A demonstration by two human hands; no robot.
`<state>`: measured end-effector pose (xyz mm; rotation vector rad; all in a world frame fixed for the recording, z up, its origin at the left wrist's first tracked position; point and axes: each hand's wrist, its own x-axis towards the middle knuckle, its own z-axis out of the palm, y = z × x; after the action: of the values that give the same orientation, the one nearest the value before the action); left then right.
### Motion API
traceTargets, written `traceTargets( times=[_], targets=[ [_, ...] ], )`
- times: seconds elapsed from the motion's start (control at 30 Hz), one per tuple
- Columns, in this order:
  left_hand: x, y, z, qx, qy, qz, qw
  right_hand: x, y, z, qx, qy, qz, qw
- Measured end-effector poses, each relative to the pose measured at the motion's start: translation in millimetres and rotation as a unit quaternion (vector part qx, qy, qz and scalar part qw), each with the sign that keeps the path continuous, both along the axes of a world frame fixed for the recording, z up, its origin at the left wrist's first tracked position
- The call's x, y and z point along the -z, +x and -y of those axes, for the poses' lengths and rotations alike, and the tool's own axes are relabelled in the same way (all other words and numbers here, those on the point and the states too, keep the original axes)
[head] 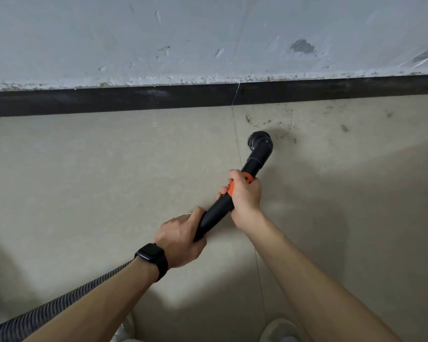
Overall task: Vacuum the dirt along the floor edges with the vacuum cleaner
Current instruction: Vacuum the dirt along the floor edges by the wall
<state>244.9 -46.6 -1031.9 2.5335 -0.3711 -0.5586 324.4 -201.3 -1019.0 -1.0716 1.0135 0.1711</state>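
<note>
A black vacuum wand [216, 213] with an orange collar slants up to the right and ends in a round brush nozzle [259, 141] resting on the beige floor tiles. My left hand [181, 240], with a black watch on the wrist, grips the wand's lower end. My right hand [245, 191] grips it higher up, around the orange collar. Dark specks of dirt [284, 129] lie scattered on the tile just right of and beyond the nozzle, near the black skirting [134, 99].
A scuffed white wall [208, 38] rises above the skirting. The ribbed grey hose [35, 319] runs from the wand to the lower left corner. The toes of light shoes [279, 329] show at the bottom edge. More dirt spots [345, 129] lie further right.
</note>
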Motion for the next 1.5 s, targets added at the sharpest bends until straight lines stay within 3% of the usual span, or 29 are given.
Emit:
traceTargets(
  times=[0.9,1.5],
  targets=[
    [13,46,10,-0.041,-0.012,0.037,0.998,5,63,-3,-0.054,-0.052,0.019,0.997],
    [6,54,-25,-0.088,-0.010,0.020,0.996,3,78,-43,-0.082,-0.037,0.020,0.996]
  ],
)
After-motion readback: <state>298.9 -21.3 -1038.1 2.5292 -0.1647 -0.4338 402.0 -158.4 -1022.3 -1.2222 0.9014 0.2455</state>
